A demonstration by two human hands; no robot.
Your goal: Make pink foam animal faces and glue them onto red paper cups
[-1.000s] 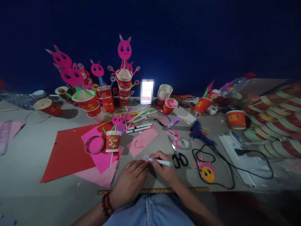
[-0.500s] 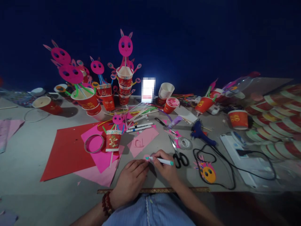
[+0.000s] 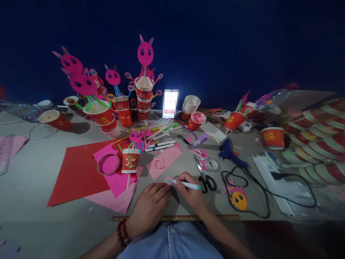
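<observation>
A white marker pen (image 3: 190,185) with a green end is pinched in my right hand (image 3: 190,190), its tip on a small round pink paper piece (image 3: 168,180). That piece bears a teal heart-like mark and lies on the table. My left hand (image 3: 152,203) rests flat, palm down, its fingertips at the lower left edge of the piece; whether they press on it is hard to see. Black-handled scissors (image 3: 207,182) lie just right of my right hand. Beyond my hands is a pale pink paper strip (image 3: 168,162) with a cut-out.
A red paper cup (image 3: 130,160) with a pink paper figure stands on pink and red sheets (image 3: 81,176) at left. A blue glue gun (image 3: 231,154), its cord (image 3: 266,194) and a power strip (image 3: 272,183) occupy the right. Stacked cups and a bright phone (image 3: 170,103) line the back.
The marker's tip has shifted very slightly on the round pink piece, and its rear end sits a little farther right. My left hand stays in place.
</observation>
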